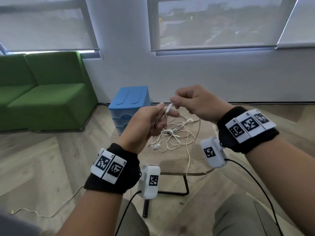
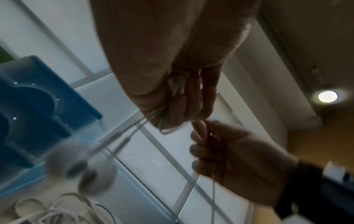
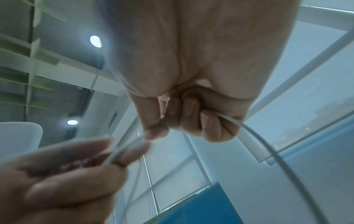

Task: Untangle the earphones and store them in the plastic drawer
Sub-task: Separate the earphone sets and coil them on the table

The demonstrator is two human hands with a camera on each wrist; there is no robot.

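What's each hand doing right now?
Left hand: closed on earphone cords.
Right hand: pinching the same earphone cords.

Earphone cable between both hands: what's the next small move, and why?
Probably draw the right hand away from the left hand, feeding the earphone cable out. Both hands pinch it close together, and the rest still lies knotted in the tangle on the table.
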